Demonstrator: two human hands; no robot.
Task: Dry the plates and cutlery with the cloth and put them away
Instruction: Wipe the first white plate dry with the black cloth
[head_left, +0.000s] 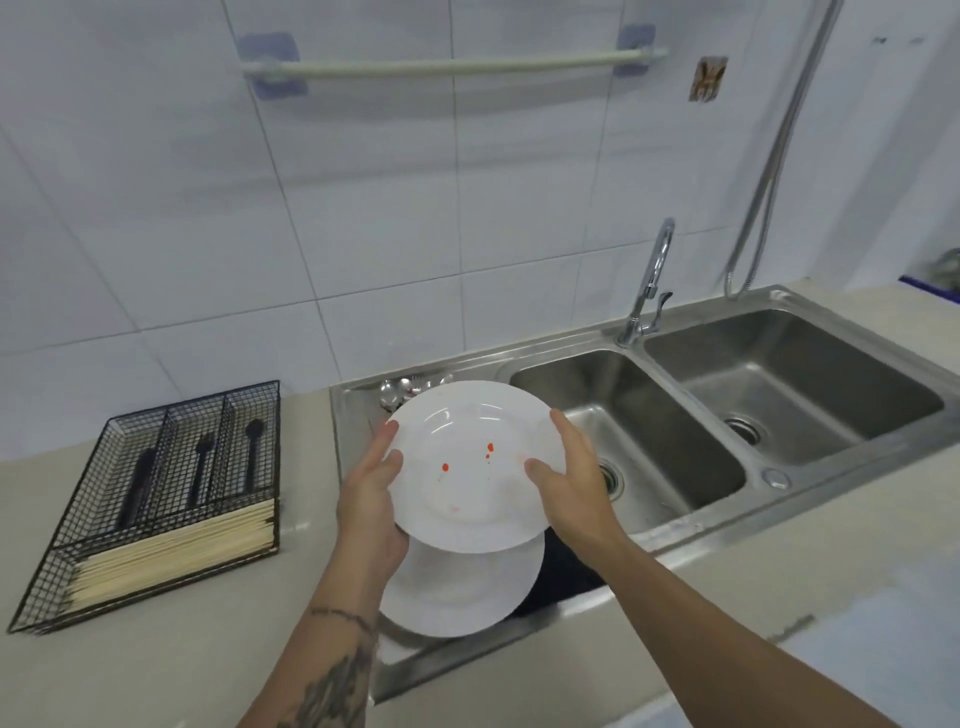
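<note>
Both forearms reach in from the bottom edge and meet at a white plate (475, 465), held tilted up toward the camera above the sink's (363, 415) drainboard. The left hand (371, 499) grips the plate's left rim: its thumb lies over the front face, the index finger stretches up along the edge, and the other fingers curl out of sight behind. The right hand (569, 480) grips the right rim the same way, thumb on the front face and fingers wrapped round the back.

Between the two thumbs the plate's face carries a few small red-orange spots and a faint pinkish smear lower down (otherwise it is plain glossy white). Just below the hands a second white plate (460, 590) lies on the drainboard, its upper part hidden by the held one. A dark patch, which I cannot identify, shows beneath the right wrist. Beyond the fingertips of the left hand some metal cutlery (402, 389) peeks out past the held plate's top edge.

Well to the left of the left hand a black wire cutlery tray (148, 506) sits on the counter, holding dark-handled utensils and pale chopsticks
</note>
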